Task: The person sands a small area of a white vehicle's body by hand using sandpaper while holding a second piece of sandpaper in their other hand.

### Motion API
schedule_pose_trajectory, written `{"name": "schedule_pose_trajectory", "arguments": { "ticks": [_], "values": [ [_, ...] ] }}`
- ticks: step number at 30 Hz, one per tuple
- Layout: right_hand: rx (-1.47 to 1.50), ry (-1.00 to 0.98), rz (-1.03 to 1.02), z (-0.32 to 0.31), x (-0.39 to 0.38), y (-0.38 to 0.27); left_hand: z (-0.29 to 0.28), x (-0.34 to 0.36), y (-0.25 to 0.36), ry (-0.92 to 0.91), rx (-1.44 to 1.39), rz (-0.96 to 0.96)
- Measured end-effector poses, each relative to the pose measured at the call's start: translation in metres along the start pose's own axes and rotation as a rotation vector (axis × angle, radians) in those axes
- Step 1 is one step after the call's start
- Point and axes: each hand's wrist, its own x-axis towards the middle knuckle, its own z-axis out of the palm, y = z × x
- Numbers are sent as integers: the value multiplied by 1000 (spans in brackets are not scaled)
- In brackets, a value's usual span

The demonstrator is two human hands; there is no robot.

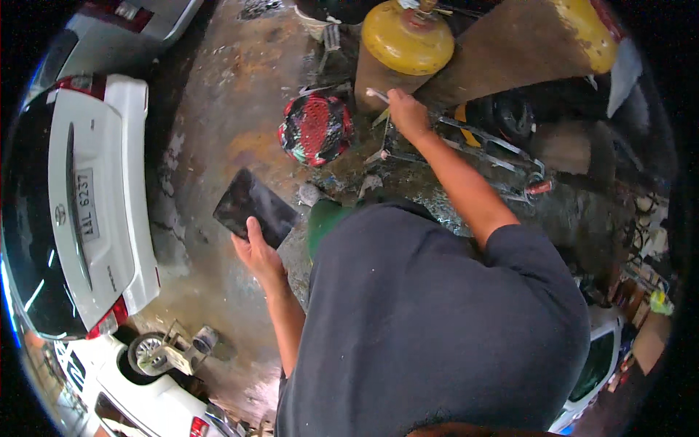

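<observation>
My left hand (255, 258) grips a dark, flat rectangular panel (247, 200), thumb over its near edge; what the panel is, I cannot tell. My right hand (411, 116) is closed around a pale bar (375, 95) at the upper end of a worn metal frame (491, 154), which lies low over the wet floor (218, 146). A rounded red and black patterned thing (314, 127) sits just left of that frame, beyond my feet (313, 195).
A yellow gas cylinder (404, 40) stands on brown board (488, 51) at the top. White cars (120, 204) line the left and lower left, beside a small cart (167, 357). A black tyre-like round thing (510, 116) lies beneath the frame. Clutter (641, 284) fills the right edge.
</observation>
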Motion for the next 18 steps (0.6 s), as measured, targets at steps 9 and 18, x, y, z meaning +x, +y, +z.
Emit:
{"name": "schedule_pose_trajectory", "arguments": {
  "ticks": [9, 18],
  "values": [
    [-15, 197, -221, -16, 9, 4, 27, 2, 6, -1, -37, 20],
    [66, 126, -148, -14, 8, 7, 24, -1, 1, 16, -16, 21]
  ]
}}
